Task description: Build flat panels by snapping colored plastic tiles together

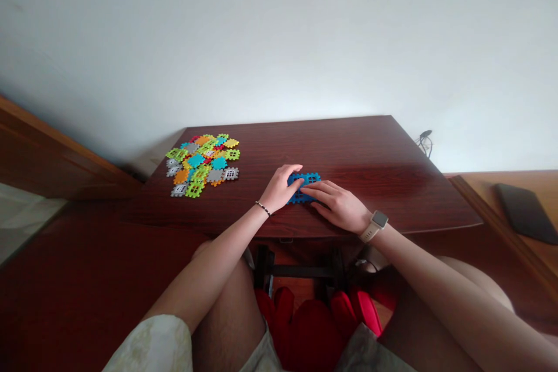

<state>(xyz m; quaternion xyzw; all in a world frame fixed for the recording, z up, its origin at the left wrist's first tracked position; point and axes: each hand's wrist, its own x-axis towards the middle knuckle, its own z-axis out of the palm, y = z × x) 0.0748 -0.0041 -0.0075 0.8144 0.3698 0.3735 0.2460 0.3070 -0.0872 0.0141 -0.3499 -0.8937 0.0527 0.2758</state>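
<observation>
A flat blue piece made of joined toothed plastic tiles (pixel 308 178) lies on the dark wooden table (pixel 370 157), near its front edge. My left hand (pixel 281 187) rests on the left part of it, fingers curled over the tiles. My right hand (pixel 337 204), with a watch on the wrist, lies flat beside it, its fingers stretched onto the blue tiles from the right. Both hands press on the piece against the tabletop.
A heap of several loose tiles (pixel 203 164) in green, orange, teal, grey, yellow and red lies at the table's left back corner. A dark flat object (pixel 525 212) rests on a lighter surface at the right. Red slippers (pixel 314 325) show under the table.
</observation>
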